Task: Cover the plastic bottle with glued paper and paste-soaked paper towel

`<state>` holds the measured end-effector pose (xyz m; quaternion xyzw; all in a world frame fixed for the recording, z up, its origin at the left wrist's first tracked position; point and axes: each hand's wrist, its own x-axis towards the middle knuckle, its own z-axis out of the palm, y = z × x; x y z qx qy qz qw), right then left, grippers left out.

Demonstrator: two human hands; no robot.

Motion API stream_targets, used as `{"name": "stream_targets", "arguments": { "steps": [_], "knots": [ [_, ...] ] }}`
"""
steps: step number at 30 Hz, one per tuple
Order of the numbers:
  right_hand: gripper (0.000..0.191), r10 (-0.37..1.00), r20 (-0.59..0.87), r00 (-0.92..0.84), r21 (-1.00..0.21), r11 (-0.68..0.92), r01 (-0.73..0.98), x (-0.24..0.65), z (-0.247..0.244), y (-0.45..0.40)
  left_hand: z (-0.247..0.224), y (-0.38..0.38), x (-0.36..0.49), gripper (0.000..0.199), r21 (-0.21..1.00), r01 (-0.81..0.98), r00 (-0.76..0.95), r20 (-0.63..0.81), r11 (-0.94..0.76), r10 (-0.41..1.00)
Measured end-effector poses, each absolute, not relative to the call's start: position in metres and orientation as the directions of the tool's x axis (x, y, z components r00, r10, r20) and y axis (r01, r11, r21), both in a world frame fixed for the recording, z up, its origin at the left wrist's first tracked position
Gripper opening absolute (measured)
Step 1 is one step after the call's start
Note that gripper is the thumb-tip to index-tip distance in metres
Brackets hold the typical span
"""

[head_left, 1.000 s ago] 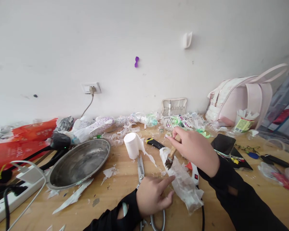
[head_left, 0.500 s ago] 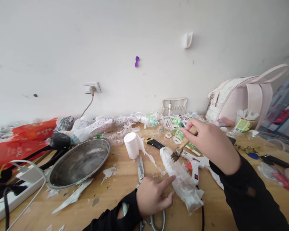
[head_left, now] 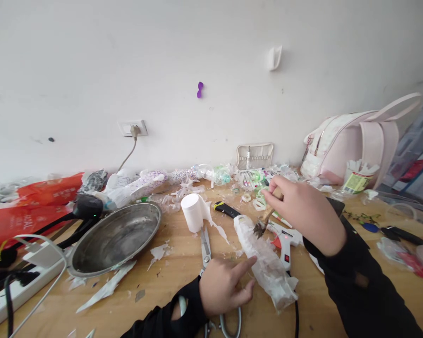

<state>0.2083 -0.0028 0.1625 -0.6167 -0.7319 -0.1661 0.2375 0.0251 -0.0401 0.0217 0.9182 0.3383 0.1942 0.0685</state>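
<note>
Item 1. Wrapped bundle (head_left: pixel 268 272), lower right of centre of the frame: lying slantwise on the tabletop (head_left: pixel 172 272). Condition: white paper is covering all of the visible length; the surface is looking wrinkled and, by judgement, damp. Outstanding: ragged edges are sticking out loose at the lower end, so the covering is seeming unfinished there. The underside is staying out of sight.

Item 2. Right hand (head_left: pixel 303 211), right of centre: closing its fingers around the handle of a brush (head_left: pixel 268 215). The bundle is lying below and to the left of this hand in the frame. Dark bristles are pointing down at the bundle's upper part; whether they are touching it cannot be told.

Item 3. Left hand (head_left: pixel 223 284), lower centre: gripping nothing visible, index finger and thumb spreading apart. The index tip is resting at the bundle's left edge; the bundle is lying immediately to the right.

Item 4. Scissors (head_left: pixel 206 253): lying partly beneath the left hand.

Item 5. Paper roll (head_left: pixel 193 213), centre: standing with a torn tail trailing.

Item 6. Glue gun (head_left: pixel 285 249): lying just right of the bundle.
</note>
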Motion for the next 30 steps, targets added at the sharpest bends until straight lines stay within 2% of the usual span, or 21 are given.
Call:
{"name": "stream_targets", "arguments": {
  "steps": [4, 7, 11, 15, 17, 22, 26, 30],
  "knots": [
    [0.018, 0.808, 0.579, -0.112, -0.135, 0.230, 0.964, 0.208, 0.164, -0.005, 0.024, -0.041, 0.026, 0.043, 0.260, 0.591, 0.696, 0.314, -0.764, 0.645],
    [0.017, 0.832, 0.530, -0.161, -0.175, 0.293, 0.940, 0.200, 0.161, -0.003, 0.025, -0.041, 0.026, 0.042, 0.267, 0.588, 0.698, 0.311, -0.764, 0.645],
    [0.016, 0.860, 0.469, -0.199, -0.146, 0.298, 0.943, 0.196, 0.156, 0.002, 0.023, -0.041, 0.026, 0.043, 0.264, 0.592, 0.700, 0.300, -0.761, 0.648],
    [0.015, 0.835, 0.536, -0.121, -0.062, 0.182, 0.981, 0.208, 0.158, 0.006, 0.022, -0.039, 0.026, 0.043, 0.262, 0.592, 0.700, 0.301, -0.762, 0.647],
    [0.015, 0.827, 0.557, -0.079, -0.082, 0.150, 0.985, 0.214, 0.161, 0.006, 0.022, -0.039, 0.026, 0.043, 0.272, 0.590, 0.696, 0.305, -0.760, 0.650],
    [0.018, 0.803, 0.591, -0.076, -0.172, 0.218, 0.961, 0.209, 0.158, 0.007, 0.023, -0.040, 0.026, 0.047, 0.308, 0.578, 0.683, 0.324, -0.756, 0.655],
    [0.018, 0.818, 0.559, -0.137, -0.213, 0.302, 0.929, 0.191, 0.146, 0.011, 0.023, -0.040, 0.026, 0.049, 0.259, 0.587, 0.716, 0.274, -0.767, 0.642],
    [0.017, 0.837, 0.515, -0.186, -0.126, 0.288, 0.949, 0.183, 0.138, 0.015, 0.023, -0.040, 0.026, 0.051, 0.244, 0.610, 0.730, 0.197, -0.754, 0.655]
  ]
}}
